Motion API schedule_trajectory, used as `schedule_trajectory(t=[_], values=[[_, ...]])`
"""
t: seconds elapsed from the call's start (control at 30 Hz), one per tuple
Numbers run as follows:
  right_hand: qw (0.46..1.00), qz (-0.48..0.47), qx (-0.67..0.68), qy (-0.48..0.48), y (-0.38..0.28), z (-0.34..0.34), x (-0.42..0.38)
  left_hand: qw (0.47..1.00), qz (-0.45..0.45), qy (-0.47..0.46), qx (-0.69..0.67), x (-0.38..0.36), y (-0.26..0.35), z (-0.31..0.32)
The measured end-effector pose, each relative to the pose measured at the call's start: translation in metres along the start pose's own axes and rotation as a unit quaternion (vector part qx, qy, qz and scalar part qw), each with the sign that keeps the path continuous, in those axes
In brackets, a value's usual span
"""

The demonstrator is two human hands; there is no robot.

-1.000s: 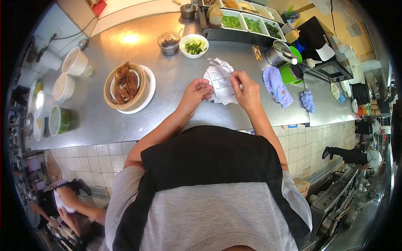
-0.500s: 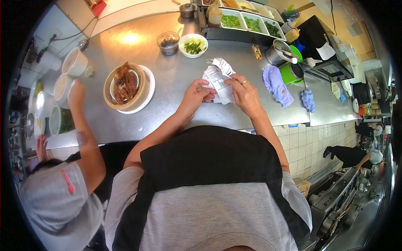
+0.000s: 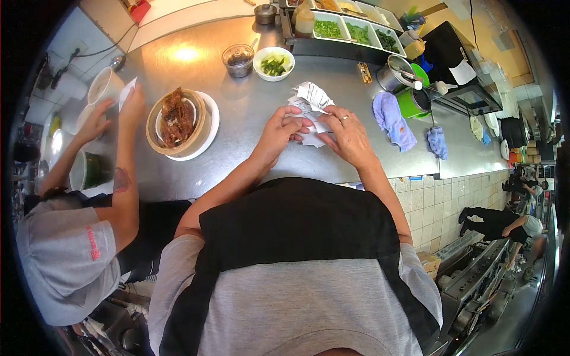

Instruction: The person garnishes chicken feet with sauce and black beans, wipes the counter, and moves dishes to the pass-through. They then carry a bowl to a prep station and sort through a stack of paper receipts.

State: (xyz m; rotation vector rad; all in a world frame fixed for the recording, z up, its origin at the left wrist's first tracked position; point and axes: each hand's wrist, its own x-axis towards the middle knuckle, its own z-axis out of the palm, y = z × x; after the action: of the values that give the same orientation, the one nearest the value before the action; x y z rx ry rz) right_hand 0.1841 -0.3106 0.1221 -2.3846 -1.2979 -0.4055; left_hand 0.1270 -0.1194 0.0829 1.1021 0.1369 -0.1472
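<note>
Several crumpled, printed paper receipts (image 3: 311,95) are bunched together above the steel counter (image 3: 243,113). My left hand (image 3: 278,133) pinches their left side with thumb and fingers. On the other side my right hand (image 3: 351,139), with a ring on one finger, closes on the right edge of the same receipts. Part of the paper is hidden behind my fingers. To the left, a bamboo steamer (image 3: 203,132) of browned meat (image 3: 177,118) rests on a white plate (image 3: 214,133). Beyond my hands stands a white bowl (image 3: 259,72) with green vegetables.
At left a co-worker's hands (image 3: 132,104) hold a white slip near white tubs (image 3: 105,86). A glass bowl (image 3: 238,62) of dark contents sits behind. Trays of chopped greens (image 3: 328,31) line the back. Purple cloths (image 3: 393,121) and a green container (image 3: 409,105) stand right.
My fingers have shifted on the receipts, which are now more folded and bunched. The co-worker at left has raised both hands toward the tubs, now with a white slip.
</note>
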Motion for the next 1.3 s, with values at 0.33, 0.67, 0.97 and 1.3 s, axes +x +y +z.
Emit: schedule_trajectory(t=[0.33, 0.67, 0.97, 1.3], values=[[0.980, 0.157, 0.120, 0.036, -0.008, 0.003, 0.003, 0.999, -0.042, 0.030, 0.005, -0.001, -0.009, -0.009], [0.967, 0.205, 0.114, 0.095, -0.011, 0.010, 0.006, 0.993, -0.096, 0.015, 0.070, 0.010, -0.019, -0.005], [0.970, 0.192, 0.102, 0.110, -0.005, 0.016, 0.007, 0.989, -0.111, -0.016, 0.097, 0.008, -0.022, -0.007], [0.974, 0.153, 0.097, 0.135, -0.006, 0.011, 0.011, 0.995, -0.051, 0.032, 0.075, 0.023, -0.017, -0.016]])
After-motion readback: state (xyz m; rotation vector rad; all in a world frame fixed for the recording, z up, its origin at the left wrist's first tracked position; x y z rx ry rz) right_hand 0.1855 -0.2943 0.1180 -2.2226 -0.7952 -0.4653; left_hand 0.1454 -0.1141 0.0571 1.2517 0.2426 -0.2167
